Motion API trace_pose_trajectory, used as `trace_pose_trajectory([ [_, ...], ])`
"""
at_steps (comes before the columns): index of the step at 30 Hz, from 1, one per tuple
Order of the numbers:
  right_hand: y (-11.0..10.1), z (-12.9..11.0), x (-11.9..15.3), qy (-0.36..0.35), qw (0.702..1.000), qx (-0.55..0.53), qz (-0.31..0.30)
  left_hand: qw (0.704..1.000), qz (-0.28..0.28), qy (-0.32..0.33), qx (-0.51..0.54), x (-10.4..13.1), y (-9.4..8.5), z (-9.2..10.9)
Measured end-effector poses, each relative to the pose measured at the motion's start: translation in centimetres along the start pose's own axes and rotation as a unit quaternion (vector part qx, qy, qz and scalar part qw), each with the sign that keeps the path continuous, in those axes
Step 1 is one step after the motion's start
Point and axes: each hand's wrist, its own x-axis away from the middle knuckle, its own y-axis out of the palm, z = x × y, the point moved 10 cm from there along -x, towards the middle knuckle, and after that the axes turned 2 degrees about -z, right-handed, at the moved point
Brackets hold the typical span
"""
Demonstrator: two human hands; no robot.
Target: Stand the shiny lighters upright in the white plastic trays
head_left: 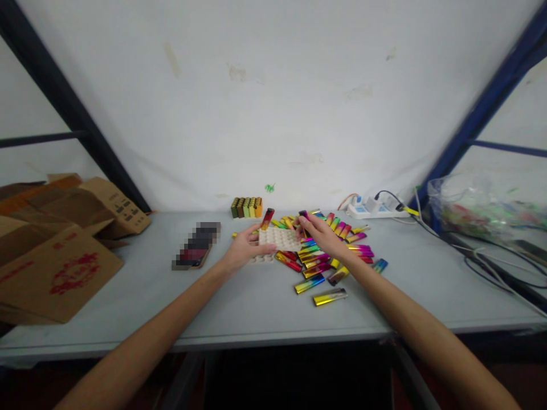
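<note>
Left grip: the left hand (248, 246), thumb over fingers, pinched on the edge of a cream, rectangular tray with rows of round holes (280, 240).
Right grip: the right hand (319, 232), fingertips closed on a dark-topped purple lighter (303, 215), at the tray's right end.
Worktop: pale grey, smooth (239, 310), under everything here.
Brown cardboard carton: left side (60, 279), red ornament and red lettering, unreadable.
Front lighter: shiny yellow-to-silver, flat (330, 296), lying nearest the worktop's front edge.
Loose pile: metallic multicoloured lighters (317, 260), beside the tray; any labels too small to read.
Phone: dark, rectangular (197, 245), screen pixelated.
Red lighter: glossy, dark-topped (267, 219), leaning upright at the tray's back edge.
Carton flap: brown (123, 208), dark pictograms.
Standing block: green, brown and yellow lighters in rows (247, 208).
Wall mark: green scrawl (269, 187), illegible.
</note>
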Motion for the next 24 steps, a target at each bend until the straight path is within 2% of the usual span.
trace_pose_trajectory([
  [3,0.3,0.3,0.1,0.035,0.997,-0.07,0.007,1.0,0.002,0.001,-0.004,0.0,0.1,0.1],
  [5,0.2,0.7,0.3,0.057,0.996,-0.072,0.022,1.0,0.003,-0.003,-0.007,0.0,0.1,0.0],
  [12,-0.8,0.9,0.9,0.073,0.985,0.103,0.12,1.0,0.008,-0.016,-0.007,0.0,0.4,-0.5],
  [18,-0.1,1.3,0.8,0.086,0.98,0.134,0.12,1.0,-0.013,-0.02,0.002,0.0,0.9,-0.7],
  [24,-0.2,1.2,0.9,0.072,0.982,0.12,0.125,1.0,-0.012,-0.014,0.004,-0.2,0.9,-0.8],
])
